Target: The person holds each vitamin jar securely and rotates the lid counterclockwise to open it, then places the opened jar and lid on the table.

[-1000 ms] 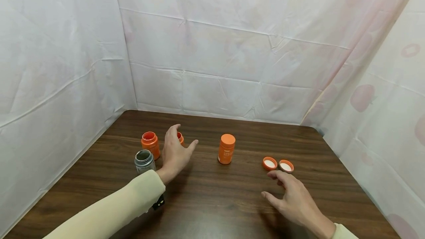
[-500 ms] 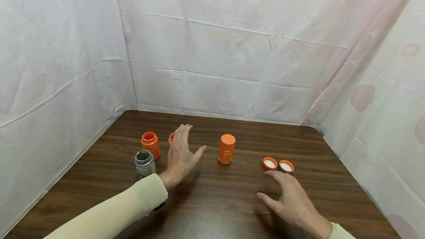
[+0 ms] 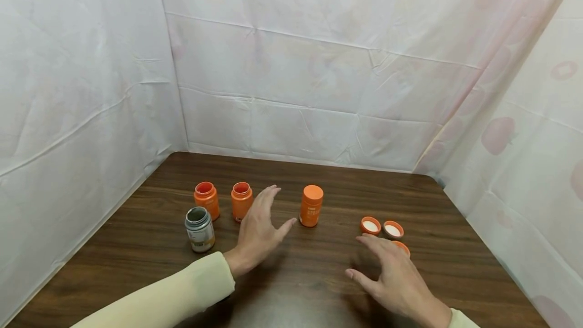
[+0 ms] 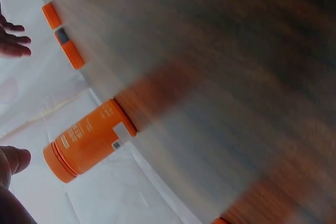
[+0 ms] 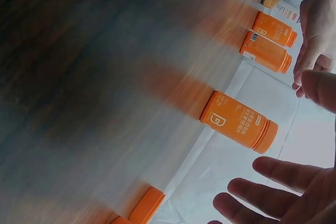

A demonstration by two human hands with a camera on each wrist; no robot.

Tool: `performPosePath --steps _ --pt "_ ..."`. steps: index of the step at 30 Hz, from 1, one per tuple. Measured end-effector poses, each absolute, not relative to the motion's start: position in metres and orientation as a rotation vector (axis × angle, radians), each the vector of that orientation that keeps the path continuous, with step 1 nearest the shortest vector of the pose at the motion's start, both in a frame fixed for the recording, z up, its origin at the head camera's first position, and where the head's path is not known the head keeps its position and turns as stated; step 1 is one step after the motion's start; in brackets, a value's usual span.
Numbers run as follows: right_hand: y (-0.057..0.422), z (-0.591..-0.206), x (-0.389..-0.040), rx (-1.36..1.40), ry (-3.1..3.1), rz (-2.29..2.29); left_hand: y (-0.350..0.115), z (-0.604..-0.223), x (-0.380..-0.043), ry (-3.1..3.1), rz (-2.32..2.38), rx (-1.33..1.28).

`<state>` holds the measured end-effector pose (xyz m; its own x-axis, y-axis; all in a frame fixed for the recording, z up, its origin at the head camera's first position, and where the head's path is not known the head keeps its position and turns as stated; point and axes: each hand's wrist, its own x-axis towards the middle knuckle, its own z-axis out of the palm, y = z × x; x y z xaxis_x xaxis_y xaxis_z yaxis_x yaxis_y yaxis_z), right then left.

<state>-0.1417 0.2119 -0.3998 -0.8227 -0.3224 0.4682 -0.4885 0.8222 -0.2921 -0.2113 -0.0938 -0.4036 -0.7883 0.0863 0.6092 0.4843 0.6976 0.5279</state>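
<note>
My left hand (image 3: 259, 233), empty and with fingers extended, hovers over the table between an uncapped orange bottle (image 3: 242, 202) and a capped orange bottle (image 3: 311, 206). Also empty, my right hand (image 3: 395, 276) is held with fingers spread just in front of several upturned orange lids (image 3: 370, 225), partly covering the nearest one (image 3: 401, 248). The capped bottle stands upright between the two hands, touched by neither; its printed label shows in the right wrist view. At the left stand a second uncapped orange bottle (image 3: 207, 201) and an uncapped grey bottle (image 3: 200, 230).
The dark wood-grain table (image 3: 314, 287) has white sheets (image 3: 291, 65) hanging behind it and along both sides. The uncapped bottles form a close group at the left, and the lids lie together at the right.
My left hand has moved right and toward me, away from the uncapped bottles, uncovering the second orange one. My right hand has drifted slightly left, and a third lid now shows behind it.
</note>
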Motion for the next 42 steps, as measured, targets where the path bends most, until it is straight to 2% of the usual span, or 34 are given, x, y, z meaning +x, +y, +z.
performPosePath --steps 17,42 --pt "0.208 -0.406 -0.134 0.708 -2.645 0.488 -0.088 -0.408 -0.203 -2.481 -1.076 -0.406" --pt "0.205 -0.407 -0.131 0.768 -2.620 0.476 -0.082 -0.414 -0.234 -2.510 -1.496 -0.423"
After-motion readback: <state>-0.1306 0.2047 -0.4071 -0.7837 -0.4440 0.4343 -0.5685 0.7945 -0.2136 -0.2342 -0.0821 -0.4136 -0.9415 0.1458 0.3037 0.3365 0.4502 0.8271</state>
